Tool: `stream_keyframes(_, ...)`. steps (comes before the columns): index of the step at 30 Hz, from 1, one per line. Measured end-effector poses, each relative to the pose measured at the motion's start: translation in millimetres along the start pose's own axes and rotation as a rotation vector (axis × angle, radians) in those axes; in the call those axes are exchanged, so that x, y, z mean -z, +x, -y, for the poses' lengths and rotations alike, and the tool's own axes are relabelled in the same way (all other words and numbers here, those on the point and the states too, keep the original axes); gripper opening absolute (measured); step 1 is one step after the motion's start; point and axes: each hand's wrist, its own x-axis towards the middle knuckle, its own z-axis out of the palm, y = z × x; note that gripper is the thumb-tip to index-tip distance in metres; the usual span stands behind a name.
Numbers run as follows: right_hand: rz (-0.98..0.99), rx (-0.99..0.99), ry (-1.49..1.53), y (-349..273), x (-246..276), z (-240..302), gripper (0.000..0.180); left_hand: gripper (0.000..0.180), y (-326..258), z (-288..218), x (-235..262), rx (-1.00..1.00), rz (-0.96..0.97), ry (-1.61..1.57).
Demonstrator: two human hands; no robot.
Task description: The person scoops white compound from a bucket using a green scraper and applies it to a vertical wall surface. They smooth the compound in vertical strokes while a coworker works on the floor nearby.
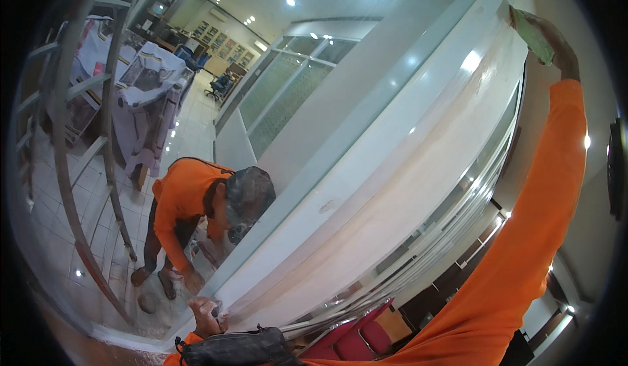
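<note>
Orange sleeves [517,255] lead past a black bag [239,348] below the long pale panel [392,199] to the left hand [208,318], curled at the panel's lower end, its grip unclear, and to the right hand [556,37], fingers closed round a green flat thing [535,43] at its upper end. Pinkish, uneven patches beside a plainer white band suggest the surface work is partway, the blotchy stretch seemingly unfinished. Left of the panel stoops a co-worker [186,192], a glazed partition [288,90] farther off.
</note>
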Motion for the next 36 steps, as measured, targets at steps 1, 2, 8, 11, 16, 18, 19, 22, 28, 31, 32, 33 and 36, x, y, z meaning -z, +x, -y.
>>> stream_keyframes(1,0.036,-0.007,0.013,6,8,-9,0.06,0.029,-2,-1,1,-0.006,0.009,-0.009)
stream_keyframes(2,0.073,0.152,0.092,-3,7,-16,0.06,0.029,8,-5,7,-0.016,0.018,-0.015)
stream_keyframes(8,0.157,0.145,-0.118,-75,-22,3,0.059,0.028,1,-8,-3,0.0,-0.032,-0.025)
stream_keyframes(11,-0.052,0.148,-0.156,-131,-62,11,0.06,0.029,4,-3,-2,-0.009,-0.028,-0.035)
stream_keyframes(16,-0.201,0.101,0.23,-114,-73,6,0.058,0.032,-2,14,5,-0.04,0.075,-0.009)
stream_keyframes(18,-0.389,0.504,0.086,-69,-94,-31,0.056,0.039,-16,17,-1,-0.028,0.165,0.03)
stream_keyframes(19,-0.462,0.575,-0.022,-46,-100,-38,0.055,0.04,-17,14,-7,-0.048,0.134,-0.018)
stream_keyframes(22,-0.357,0.115,-0.286,-81,-134,27,0.059,0.041,-9,11,-4,-0.098,0.074,-0.072)
stream_keyframes(28,-0.083,-0.009,0.124,-124,-64,32,0.056,0.041,-4,18,13,-0.066,0.111,-0.058)
stream_keyframes(31,-0.112,0.017,0.092,-82,-21,8,0.059,0.041,-7,12,4,-0.072,0.102,-0.095)
stream_keyframes(32,-0.116,0.034,0.077,-69,-18,3,0.06,0.042,-1,13,5,-0.08,0.099,-0.11)
stream_keyframes(33,-0.117,0.059,0.066,-57,-17,3,0.061,0.043,3,14,7,-0.083,0.093,-0.12)
stream_keyframes(36,-0.053,0.123,0.033,-38,-12,8,0.064,0.046,5,9,12,-0.037,0.036,-0.108)
